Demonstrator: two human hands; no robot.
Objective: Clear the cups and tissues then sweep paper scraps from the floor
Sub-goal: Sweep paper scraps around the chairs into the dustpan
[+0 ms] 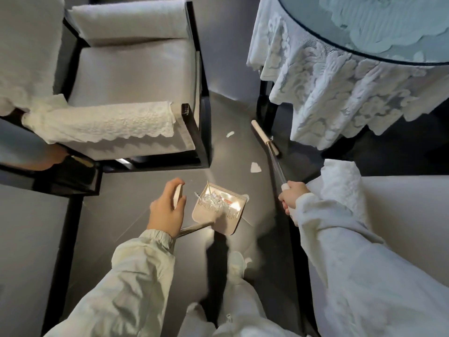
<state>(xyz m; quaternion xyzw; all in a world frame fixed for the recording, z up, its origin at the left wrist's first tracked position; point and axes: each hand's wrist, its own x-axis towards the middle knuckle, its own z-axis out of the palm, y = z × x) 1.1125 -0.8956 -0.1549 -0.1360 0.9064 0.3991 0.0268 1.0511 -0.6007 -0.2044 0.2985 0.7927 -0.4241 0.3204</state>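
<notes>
My left hand (167, 209) grips the top of the dustpan's long handle (178, 197). The beige dustpan (218, 210) hangs just above the dark floor and holds a heap of white paper scraps (213, 199). My right hand (290, 197) grips the broom's metal pole (275, 164). The broom head (264, 137) lies on the floor beside the table leg. Two white paper scraps lie loose on the floor, one (255, 167) near the broom pole and one (229, 134) farther off by the chair.
An armchair (136, 76) with white lace covers stands at the upper left. A round glass-topped table (364, 37) with a hanging lace cloth is at the upper right. A white cushioned seat (401, 203) sits at my right. My feet (235, 261) stand below the dustpan.
</notes>
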